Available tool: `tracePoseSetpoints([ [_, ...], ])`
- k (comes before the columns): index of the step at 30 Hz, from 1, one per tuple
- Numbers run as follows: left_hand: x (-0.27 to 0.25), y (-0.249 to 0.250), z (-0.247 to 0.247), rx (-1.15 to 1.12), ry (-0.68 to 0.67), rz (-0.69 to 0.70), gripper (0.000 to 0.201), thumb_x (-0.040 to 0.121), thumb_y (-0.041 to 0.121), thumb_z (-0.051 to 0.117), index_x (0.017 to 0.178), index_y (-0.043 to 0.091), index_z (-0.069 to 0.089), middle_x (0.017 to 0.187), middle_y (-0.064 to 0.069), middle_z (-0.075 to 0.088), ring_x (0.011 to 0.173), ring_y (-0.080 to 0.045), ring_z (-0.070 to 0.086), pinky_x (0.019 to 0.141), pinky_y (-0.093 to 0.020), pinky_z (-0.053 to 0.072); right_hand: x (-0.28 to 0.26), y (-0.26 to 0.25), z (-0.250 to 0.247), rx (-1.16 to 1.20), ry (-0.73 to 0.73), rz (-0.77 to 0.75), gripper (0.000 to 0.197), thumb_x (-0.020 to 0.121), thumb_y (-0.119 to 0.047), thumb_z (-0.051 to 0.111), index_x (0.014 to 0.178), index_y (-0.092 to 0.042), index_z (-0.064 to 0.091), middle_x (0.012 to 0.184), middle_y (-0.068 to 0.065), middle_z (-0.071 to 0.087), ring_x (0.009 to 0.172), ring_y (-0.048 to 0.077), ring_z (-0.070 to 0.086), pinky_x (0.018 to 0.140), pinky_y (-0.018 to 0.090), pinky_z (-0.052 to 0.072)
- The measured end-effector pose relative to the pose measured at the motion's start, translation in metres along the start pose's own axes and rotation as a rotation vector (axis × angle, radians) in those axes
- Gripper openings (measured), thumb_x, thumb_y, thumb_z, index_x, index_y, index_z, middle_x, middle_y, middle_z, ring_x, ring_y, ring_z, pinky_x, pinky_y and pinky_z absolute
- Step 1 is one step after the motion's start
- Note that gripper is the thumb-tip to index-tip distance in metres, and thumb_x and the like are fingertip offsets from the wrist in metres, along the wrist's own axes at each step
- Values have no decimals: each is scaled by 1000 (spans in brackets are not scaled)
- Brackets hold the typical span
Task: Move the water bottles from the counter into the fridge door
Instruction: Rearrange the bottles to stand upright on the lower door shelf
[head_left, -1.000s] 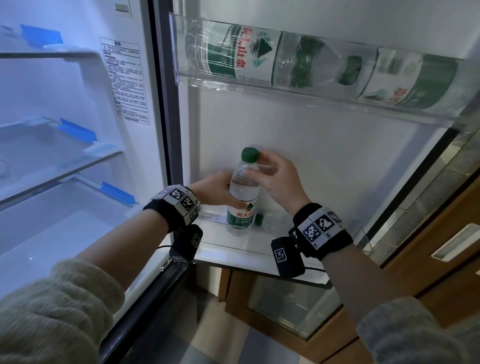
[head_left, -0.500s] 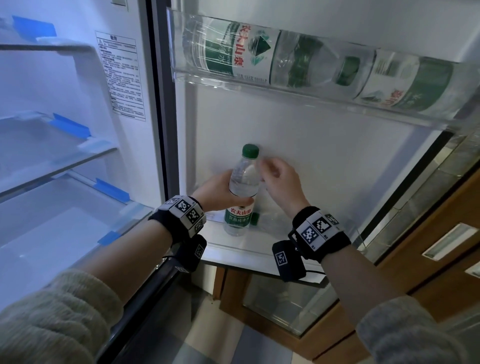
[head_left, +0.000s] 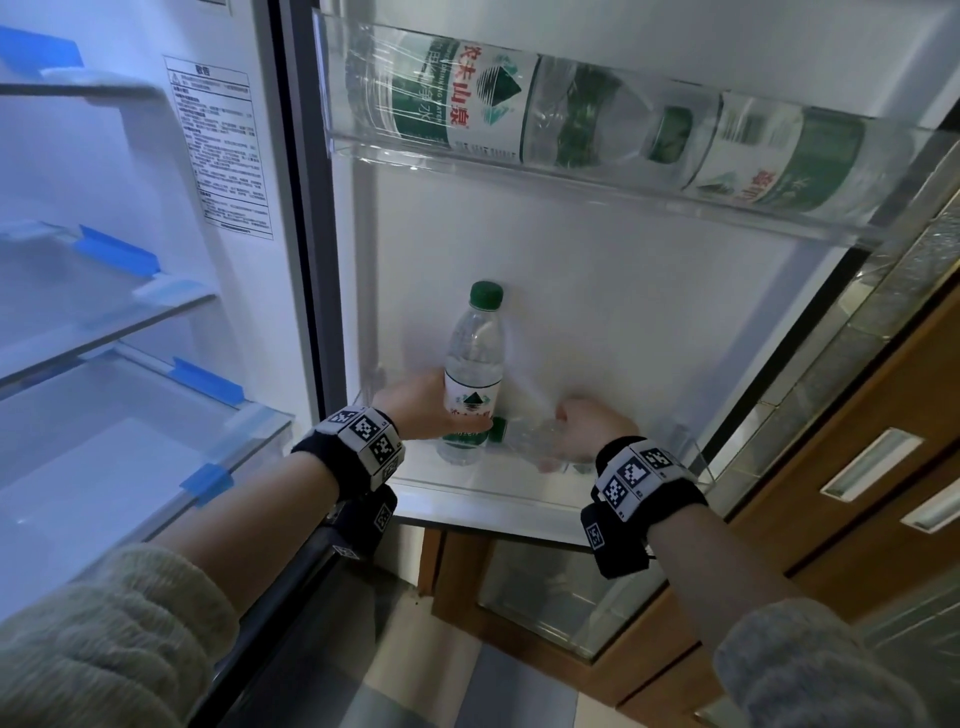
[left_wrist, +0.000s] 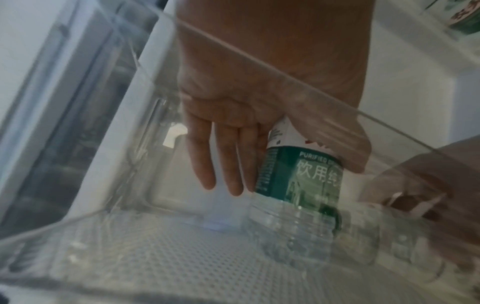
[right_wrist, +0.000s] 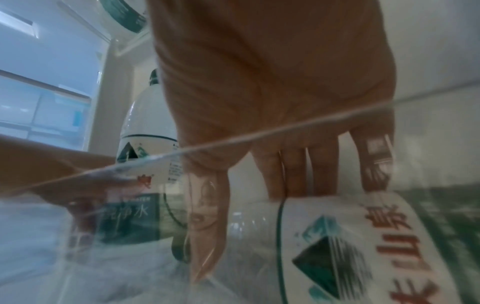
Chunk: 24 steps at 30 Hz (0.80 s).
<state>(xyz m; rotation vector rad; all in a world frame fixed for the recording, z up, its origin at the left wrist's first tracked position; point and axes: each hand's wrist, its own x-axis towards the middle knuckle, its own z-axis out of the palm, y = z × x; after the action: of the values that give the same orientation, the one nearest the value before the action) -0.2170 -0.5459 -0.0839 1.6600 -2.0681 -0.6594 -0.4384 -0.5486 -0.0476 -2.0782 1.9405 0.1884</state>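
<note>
Water bottles, clear plastic with green caps and green-and-white labels, are shown inside the open fridge door. Nearest the viewer, two forearms in pale knitted sleeves (head_left: 104, 670) are seen, each wrist banded with a black strap carrying printed square markers (head_left: 366, 439). Beyond these, the clear plastic lower door bin (head_left: 498, 499) is entered by both hands. The upright small water bottle (head_left: 474, 364) is held at its label by the left hand (head_left: 415, 410), the thumb and index finger being curled round it while the remaining fingers (left_wrist: 228, 164) lie nearly straight beside it; its base appears to rest on the bin floor. Just to its right, a second small water bottle lying on its side (head_left: 535, 441) is grasped from above by the right hand (head_left: 592, 431), thumb on one flank and fingers (right_wrist: 296, 170) on the other, its cap touching or nearly touching the upright bottle. Higher on the door, two large water bottles lying horizontally (head_left: 519, 109) are contained in the clear upper door bin (head_left: 571, 179). To the left, glass fridge shelves with blue clips (head_left: 208, 384) are visible.
</note>
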Motion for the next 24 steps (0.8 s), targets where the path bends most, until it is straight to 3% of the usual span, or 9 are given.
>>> tracePoseSetpoints([
  [4,1,2,-1,-25,22,-14,53,66,58,74,109,30,60,103,7,72,91,-14,67,86,-38,56,4,-1,4,-75,62,8,42,80,-16,70,121,-14,60,122,5,61,108,26,60,95,40,50],
  [9,8,-3,-1,-20,-14,-2,42,71,48,76,104,28,59,93,9,68,89,-13,66,88,-38,55,11,3,10,-162,77,-24,41,87,-24,63,127,-15,61,137,7,48,126,27,47,101,40,44],
  [11,8,-4,0,-27,-14,19,42,73,45,77,106,26,59,92,10,65,89,-13,65,89,-37,55,13,3,11,-116,40,-4,43,85,-20,67,127,-11,59,135,8,52,122,28,52,96,37,46],
  [14,8,-5,1,-44,-13,30,47,72,47,76,110,26,58,100,6,69,92,-14,66,89,-38,55,14,1,10,-27,-75,23,59,70,-15,83,122,-6,57,122,11,63,109,29,61,90,35,52],
  [19,7,-8,2,-75,5,60,53,72,60,70,113,30,57,105,7,70,94,-13,66,88,-39,56,16,4,13,46,-63,-25,76,60,-16,88,127,-10,51,122,9,59,107,28,58,86,36,52],
  [20,6,-7,2,-80,8,69,52,72,61,68,113,31,57,103,8,69,93,-12,66,88,-38,56,18,6,14,72,-56,-44,72,62,-17,87,125,-15,52,119,8,58,103,27,58,81,34,52],
  [22,5,-6,2,-94,7,77,50,74,59,68,113,31,57,104,9,69,93,-11,66,89,-38,55,17,10,15,116,-2,-60,50,68,-23,82,107,-23,52,104,4,58,86,22,56,66,29,47],
  [24,5,-6,2,-106,7,72,50,75,57,69,115,29,57,107,6,70,94,-12,66,89,-38,55,11,14,14,160,83,-56,44,66,-26,79,101,-24,52,98,-1,59,83,21,57,68,29,47],
])
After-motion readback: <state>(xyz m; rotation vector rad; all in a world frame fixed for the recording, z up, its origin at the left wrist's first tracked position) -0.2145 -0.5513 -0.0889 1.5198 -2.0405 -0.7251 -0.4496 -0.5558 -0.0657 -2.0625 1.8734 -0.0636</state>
